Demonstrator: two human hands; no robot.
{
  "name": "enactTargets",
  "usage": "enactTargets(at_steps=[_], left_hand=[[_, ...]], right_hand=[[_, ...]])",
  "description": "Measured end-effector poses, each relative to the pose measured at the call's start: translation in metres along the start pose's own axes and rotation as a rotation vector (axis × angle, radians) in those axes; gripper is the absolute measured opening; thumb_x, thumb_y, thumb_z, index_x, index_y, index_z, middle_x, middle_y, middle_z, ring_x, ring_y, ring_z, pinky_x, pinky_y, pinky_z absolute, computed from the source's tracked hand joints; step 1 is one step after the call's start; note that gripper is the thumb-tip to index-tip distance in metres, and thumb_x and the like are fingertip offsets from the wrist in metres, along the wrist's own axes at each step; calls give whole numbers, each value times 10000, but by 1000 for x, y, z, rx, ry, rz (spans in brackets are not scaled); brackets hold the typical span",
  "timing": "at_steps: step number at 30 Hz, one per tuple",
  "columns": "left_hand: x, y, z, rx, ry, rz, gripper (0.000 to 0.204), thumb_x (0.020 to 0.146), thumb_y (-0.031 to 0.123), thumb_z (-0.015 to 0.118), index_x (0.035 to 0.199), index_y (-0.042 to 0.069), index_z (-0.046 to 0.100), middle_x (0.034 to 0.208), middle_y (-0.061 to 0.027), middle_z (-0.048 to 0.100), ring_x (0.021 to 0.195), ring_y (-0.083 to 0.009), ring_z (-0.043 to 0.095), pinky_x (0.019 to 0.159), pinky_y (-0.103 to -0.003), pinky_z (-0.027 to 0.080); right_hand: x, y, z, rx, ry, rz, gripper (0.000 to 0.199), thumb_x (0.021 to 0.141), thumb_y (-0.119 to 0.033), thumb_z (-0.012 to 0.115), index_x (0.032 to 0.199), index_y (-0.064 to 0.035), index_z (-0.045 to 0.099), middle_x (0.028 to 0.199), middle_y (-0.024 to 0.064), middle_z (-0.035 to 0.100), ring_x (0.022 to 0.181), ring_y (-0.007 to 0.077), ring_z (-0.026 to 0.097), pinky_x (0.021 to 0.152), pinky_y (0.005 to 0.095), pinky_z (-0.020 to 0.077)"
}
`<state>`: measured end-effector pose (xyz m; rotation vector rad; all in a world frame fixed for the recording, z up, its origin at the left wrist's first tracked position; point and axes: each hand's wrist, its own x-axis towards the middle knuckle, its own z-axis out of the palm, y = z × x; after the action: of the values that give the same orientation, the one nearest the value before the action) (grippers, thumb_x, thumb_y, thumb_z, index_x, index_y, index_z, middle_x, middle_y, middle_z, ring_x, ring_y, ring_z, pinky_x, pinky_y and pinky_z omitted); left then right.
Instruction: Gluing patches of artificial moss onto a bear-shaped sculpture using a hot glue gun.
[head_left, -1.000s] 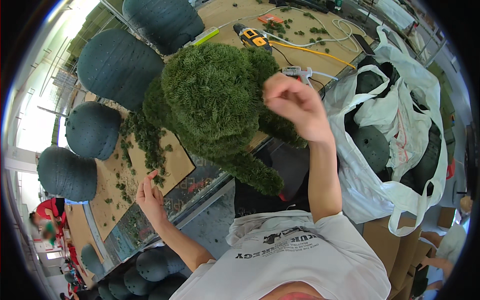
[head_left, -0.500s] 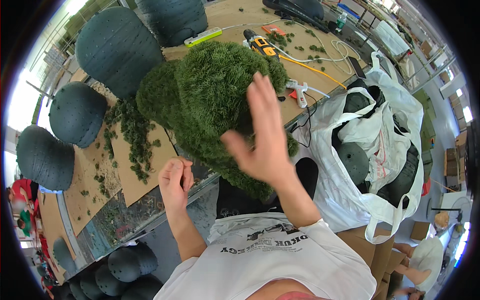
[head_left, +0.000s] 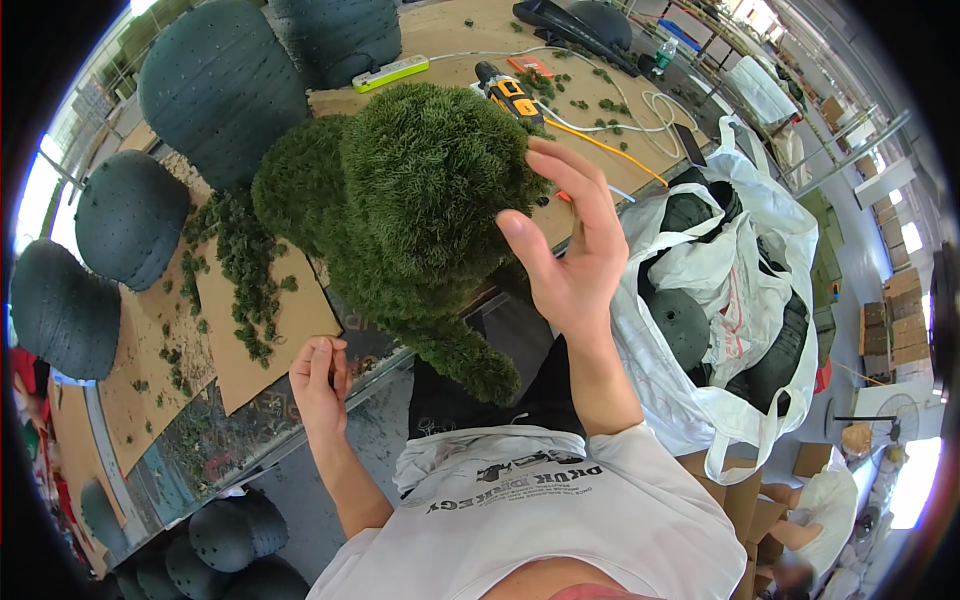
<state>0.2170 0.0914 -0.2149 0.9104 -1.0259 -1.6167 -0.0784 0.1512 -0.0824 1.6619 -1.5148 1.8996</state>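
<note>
A bushy artificial-greenery figure (head_left: 430, 190), with rounded lobes and a limb-like part pointing toward me, stands at the table's near edge. My right hand (head_left: 580, 250) is beside its right side, thumb and fingers spread and curved, with nothing in it. The fingertips are close to the foliage; whether they touch it I cannot tell. Lower left, my left hand (head_left: 320, 378) is closed, thumb against the fingers, above the table edge by the cardboard sheet (head_left: 228, 365). Anything pinched in it is too small or hidden to name. Loose green sprigs (head_left: 245, 260) lie on the cardboard.
Dark dimpled domed forms (head_left: 132, 220) stand along the left and far left; more lie below the table. A yellow-black power drill (head_left: 508, 92), a green power strip (head_left: 390, 73) and cables lie behind the greenery. A white bulk bag (head_left: 650, 400) with dark forms stands right.
My right hand has moved from over the front of the greenery to its right side, fingers now more curved. My left hand stays closed near the table edge. The whole view has shifted slightly.
</note>
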Motion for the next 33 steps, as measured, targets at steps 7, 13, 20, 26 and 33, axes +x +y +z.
enactTargets(at_steps=[7, 13, 20, 26, 33], left_hand=[[-4, -1, 10, 14, -49, 8, 256, 1075, 226, 588, 962, 19, 686, 632, 37, 508, 461, -23, 352, 424, -212, 252], [-8, -6, 3, 23, -25, -13, 259, 1075, 229, 590, 957, 21, 688, 640, 34, 525, 456, -26, 355, 423, -212, 255], [-11, -6, -2, 18, 9, -28, 258, 1073, 228, 593, 962, 15, 686, 646, 33, 529, 448, -26, 356, 419, -214, 263], [-10, -6, -2, 17, -2, -44, 257, 1074, 232, 592, 977, 12, 684, 633, 38, 514, 447, -25, 355, 418, -211, 258], [-10, -8, 7, 53, -40, -52, 263, 1080, 238, 575, 974, 16, 670, 582, 36, 468, 430, -39, 333, 418, -225, 242]], right_hand=[[4, -1, 16, -146, -32, 27, 320, 796, -88, 864, 1099, -76, 763, 1219, 133, 705, 1062, 304, 665, 922, 377, 530], [-2, 6, 23, -143, 49, -24, 181, 842, -26, 802, 1012, -40, 742, 1104, 95, 731, 1004, 288, 666, 884, 377, 528], [8, 13, 17, 208, 79, 185, 67, 997, -31, 659, 961, 3, 613, 1015, 100, 707, 996, 201, 656, 902, 320, 510], [11, 15, -7, 281, 107, 195, 210, 1101, -106, 509, 948, 20, 578, 984, 40, 666, 962, 110, 601, 877, 269, 473], [6, -1, 0, 56, 65, 106, 89, 939, -56, 734, 921, -33, 650, 996, 101, 683, 843, 200, 634, 760, 299, 489]])
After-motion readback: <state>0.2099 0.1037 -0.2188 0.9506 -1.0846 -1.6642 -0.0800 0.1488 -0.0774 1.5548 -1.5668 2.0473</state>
